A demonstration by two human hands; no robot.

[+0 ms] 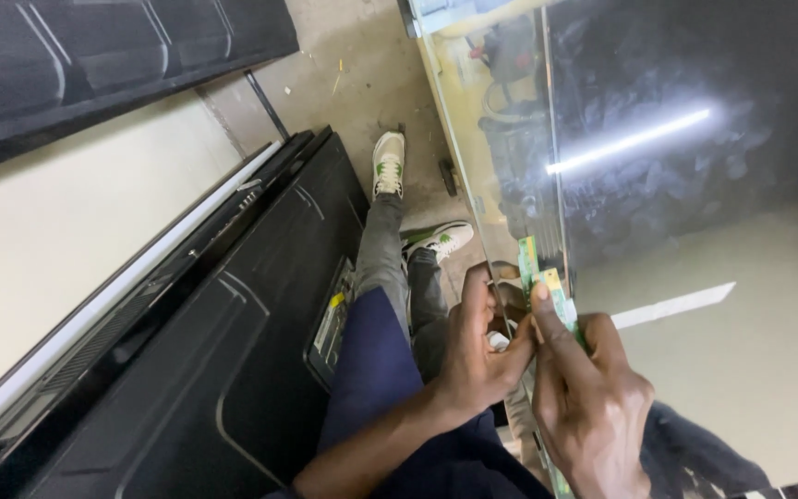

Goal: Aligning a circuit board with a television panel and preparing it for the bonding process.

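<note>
Concrete floor (362, 83) below; both hands, left hand (477, 356), right hand (588, 407), grip narrow green strip (547, 291) (yellow patches) at glossy panel (695, 185) edge.

Open concrete floor (362, 83) lies ahead; the black plastic back cover (233, 370) blocks the left, the glossy glass panel (695, 185) walls off the right.

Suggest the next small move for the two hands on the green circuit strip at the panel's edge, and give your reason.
Probably steady the strip, then ease it along the edge. The right hand presses the narrow green circuit strip with its forefinger against the edge of the glossy display panel, while the left hand pinches just beside it, so both grips are already set.
</note>
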